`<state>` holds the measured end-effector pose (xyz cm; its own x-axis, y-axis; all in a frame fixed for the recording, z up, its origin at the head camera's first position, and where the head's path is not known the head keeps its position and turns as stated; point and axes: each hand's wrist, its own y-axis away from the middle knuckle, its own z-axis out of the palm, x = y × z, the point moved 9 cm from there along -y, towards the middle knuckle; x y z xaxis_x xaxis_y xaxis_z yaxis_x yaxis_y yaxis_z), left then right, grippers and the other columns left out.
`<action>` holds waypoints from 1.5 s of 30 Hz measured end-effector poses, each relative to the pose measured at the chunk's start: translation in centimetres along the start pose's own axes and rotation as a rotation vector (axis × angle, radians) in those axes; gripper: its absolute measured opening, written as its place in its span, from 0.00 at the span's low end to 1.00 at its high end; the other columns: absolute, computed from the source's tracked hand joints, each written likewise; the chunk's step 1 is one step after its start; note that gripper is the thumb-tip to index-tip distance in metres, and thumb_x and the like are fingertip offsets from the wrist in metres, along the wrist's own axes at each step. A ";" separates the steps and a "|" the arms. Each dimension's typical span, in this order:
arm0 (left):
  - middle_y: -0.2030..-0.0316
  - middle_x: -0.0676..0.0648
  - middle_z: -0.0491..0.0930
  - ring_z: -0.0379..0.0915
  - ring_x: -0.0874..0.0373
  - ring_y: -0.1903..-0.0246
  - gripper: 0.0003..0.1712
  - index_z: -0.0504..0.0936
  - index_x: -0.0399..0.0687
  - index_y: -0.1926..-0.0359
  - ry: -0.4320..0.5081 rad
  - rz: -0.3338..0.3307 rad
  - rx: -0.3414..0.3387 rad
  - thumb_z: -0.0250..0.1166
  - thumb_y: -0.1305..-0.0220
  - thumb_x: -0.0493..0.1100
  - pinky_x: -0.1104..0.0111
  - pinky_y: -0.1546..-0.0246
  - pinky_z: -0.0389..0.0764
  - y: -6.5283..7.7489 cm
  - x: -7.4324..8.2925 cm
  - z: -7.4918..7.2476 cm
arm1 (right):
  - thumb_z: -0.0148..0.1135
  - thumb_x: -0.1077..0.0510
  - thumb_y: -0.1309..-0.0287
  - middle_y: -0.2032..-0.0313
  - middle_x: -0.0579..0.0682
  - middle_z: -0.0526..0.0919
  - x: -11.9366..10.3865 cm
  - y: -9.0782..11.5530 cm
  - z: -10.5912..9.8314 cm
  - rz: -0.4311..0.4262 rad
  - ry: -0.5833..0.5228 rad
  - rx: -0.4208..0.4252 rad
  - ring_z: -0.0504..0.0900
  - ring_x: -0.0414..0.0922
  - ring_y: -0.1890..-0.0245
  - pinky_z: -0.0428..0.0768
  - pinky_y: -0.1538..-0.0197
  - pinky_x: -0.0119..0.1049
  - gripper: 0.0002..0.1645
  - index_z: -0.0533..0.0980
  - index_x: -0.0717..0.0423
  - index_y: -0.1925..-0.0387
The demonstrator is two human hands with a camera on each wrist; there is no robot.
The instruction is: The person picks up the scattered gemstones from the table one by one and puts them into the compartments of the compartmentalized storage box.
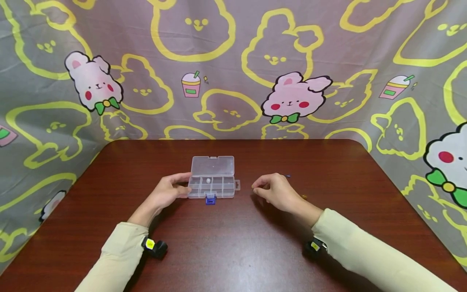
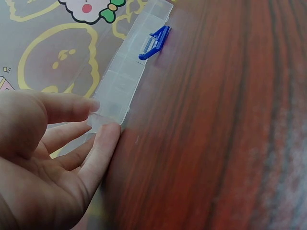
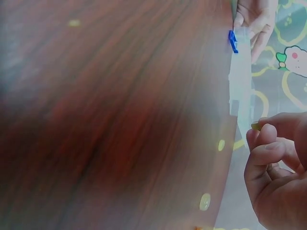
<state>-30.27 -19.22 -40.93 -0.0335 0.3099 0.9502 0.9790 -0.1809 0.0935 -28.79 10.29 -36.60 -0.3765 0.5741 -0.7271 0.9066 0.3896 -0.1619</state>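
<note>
A clear plastic compartment box [image 1: 229, 190] lies on the table with its lid [image 1: 213, 166] raised toward the back. A blue latch [image 1: 210, 200] hangs at its front edge. One small white round bead [image 1: 208, 181] sits in a back-row compartment. My left hand [image 1: 168, 192] grips the box's left end between thumb and fingers; the left wrist view shows the fingertips on its corner. To the right of the box, my right hand [image 1: 275, 191] pinches a tiny yellowish piece [image 3: 255, 127] between thumb and fingertip. The piece's exact kind I cannot tell.
Beyond my right hand lies a small blue piece [image 1: 288, 176], and a small yellow piece [image 1: 304, 196] lies by the right wrist. The dark wooden table [image 1: 233, 243] ends at a patterned curtain [image 1: 226, 81] behind it.
</note>
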 end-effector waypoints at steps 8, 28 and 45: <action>0.38 0.28 0.71 0.81 0.50 0.56 0.32 0.69 0.31 0.31 0.018 0.017 -0.001 0.63 0.36 0.28 0.63 0.56 0.85 0.1 0.2 0.1 | 0.68 0.65 0.40 0.71 0.45 0.83 -0.8 -1.0 0.9 0.014 -0.012 -0.007 0.76 0.40 0.85 0.77 0.79 0.35 0.03 0.85 0.59 0.63; 0.38 0.28 0.71 0.81 0.52 0.57 0.32 0.69 0.30 0.31 0.031 0.025 -0.005 0.64 0.37 0.28 0.66 0.57 0.84 0.0 0.1 0.0 | 0.67 0.65 0.40 0.75 0.44 0.82 -2.9 -4.0 3.2 -0.016 -0.025 -0.015 0.75 0.39 0.85 0.76 0.79 0.33 0.03 0.85 0.60 0.65; 0.38 0.29 0.72 0.81 0.51 0.57 0.32 0.70 0.32 0.31 0.018 0.026 0.005 0.64 0.37 0.28 0.64 0.56 0.84 0.1 0.2 -0.1 | 0.68 0.64 0.41 0.70 0.45 0.86 -4.8 -6.6 5.0 -0.082 0.052 0.005 0.78 0.38 0.72 0.77 0.66 0.32 0.03 0.86 0.58 0.67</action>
<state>-30.17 -19.26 -40.70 -0.0118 0.2880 0.9576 0.9805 -0.1844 0.0676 -31.96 1.35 -35.38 -0.4590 0.5773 -0.6753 0.8731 0.4336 -0.2228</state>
